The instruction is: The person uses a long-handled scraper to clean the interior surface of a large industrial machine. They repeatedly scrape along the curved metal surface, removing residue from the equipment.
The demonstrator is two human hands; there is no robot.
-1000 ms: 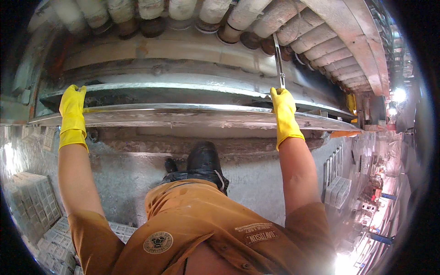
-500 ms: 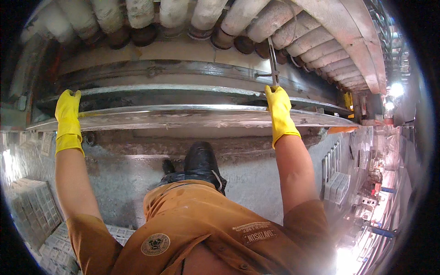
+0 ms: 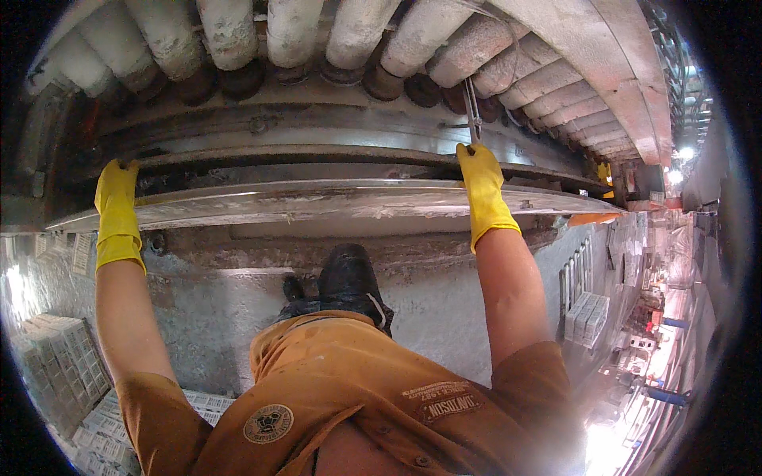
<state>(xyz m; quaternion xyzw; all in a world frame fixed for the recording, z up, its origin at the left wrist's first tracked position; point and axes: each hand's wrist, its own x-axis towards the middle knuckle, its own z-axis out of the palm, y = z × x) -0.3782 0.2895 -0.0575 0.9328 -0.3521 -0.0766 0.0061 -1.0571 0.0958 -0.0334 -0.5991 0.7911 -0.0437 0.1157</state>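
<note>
Both my hands wear yellow rubber gloves. My right hand [image 3: 482,184] grips a thin metal tool [image 3: 471,109] that points up toward a row of large dusty rollers [image 3: 413,40]. Over at the left, my left hand [image 3: 116,200] rests with fingers curled on the far edge of a long shiny metal plate [image 3: 317,202] that runs across a big machine. The tool's tip sits in the dark gap between the rollers and the machine's steel beam [image 3: 317,135]. My black boot [image 3: 348,276] and orange shirt [image 3: 357,397] show below.
A grimy concrete machine base [image 3: 238,317] stands under the plate. Stacks of pale bricks [image 3: 55,373] lie at the lower left, more bricks [image 3: 586,317] at the right. A factory aisle with bright lights [image 3: 683,151] runs along the right side.
The view has tilted so the machine sits lower in the picture. My right hand and its tool have shifted slightly left along the gap; my left hand stays on the plate's edge.
</note>
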